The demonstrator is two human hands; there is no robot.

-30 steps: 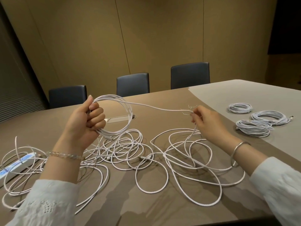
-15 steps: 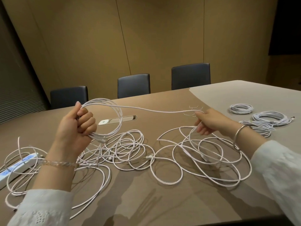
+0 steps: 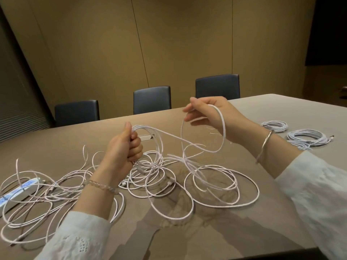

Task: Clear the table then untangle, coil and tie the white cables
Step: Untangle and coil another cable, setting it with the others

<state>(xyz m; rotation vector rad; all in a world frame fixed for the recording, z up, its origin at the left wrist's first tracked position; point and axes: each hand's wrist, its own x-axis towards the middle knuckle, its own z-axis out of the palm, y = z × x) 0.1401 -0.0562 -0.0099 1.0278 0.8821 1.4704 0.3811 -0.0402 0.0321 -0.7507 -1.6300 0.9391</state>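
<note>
My left hand [image 3: 124, 149] grips a small coil of white cable [image 3: 157, 145], held upright above the table. From that coil the same cable runs right and forms a fresh loop [image 3: 222, 132] that my right hand [image 3: 210, 114] holds raised, fingers pinching the strand. Below both hands a tangle of loose white cable [image 3: 216, 184] sprawls over the brown table [image 3: 206, 233]. More tangled cable [image 3: 37, 203] lies at the left. Two finished coils [image 3: 308, 138] [image 3: 275, 125] rest at the far right.
A white power strip [image 3: 16, 192] lies under the cables at the left edge. A cable port [image 3: 147, 136] sits in the table behind my left hand. Three dark chairs [image 3: 152, 99] stand along the far side. The near table edge is at the bottom right.
My right hand rose and swung left toward the coil, bringing a new loop of cable with it. My left hand shifted right, coil still gripped. The loose cable on the table shifted.
</note>
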